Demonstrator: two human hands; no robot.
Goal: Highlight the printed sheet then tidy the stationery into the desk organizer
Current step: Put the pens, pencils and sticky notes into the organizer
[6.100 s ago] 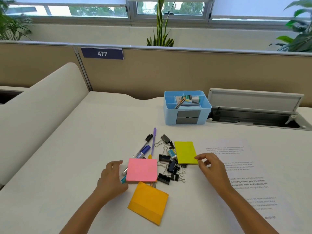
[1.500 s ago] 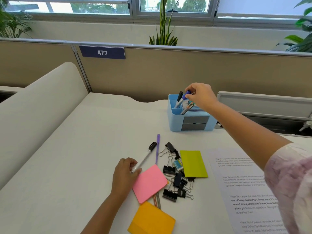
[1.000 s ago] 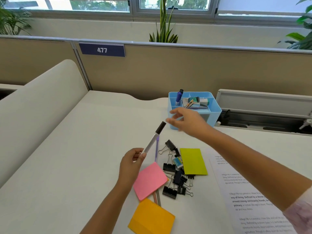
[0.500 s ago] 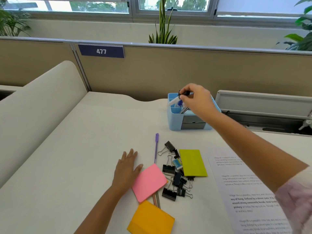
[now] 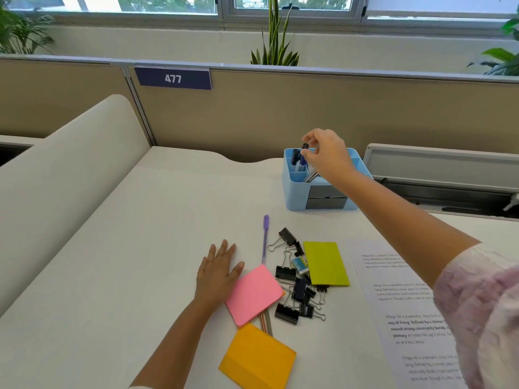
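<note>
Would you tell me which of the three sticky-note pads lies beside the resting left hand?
The pink pad, next to the left hand; the orange and green pads lie farther off.

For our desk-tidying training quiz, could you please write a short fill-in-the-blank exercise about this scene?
1. The right hand pinches a black-capped marker over the ____ organizer.
2. The left hand lies flat on the desk beside the ____ sticky pad.
3. The purple pen lies on the ____.
4. The sign on the partition reads ____.

Missing words: blue; pink; desk; 477
</note>
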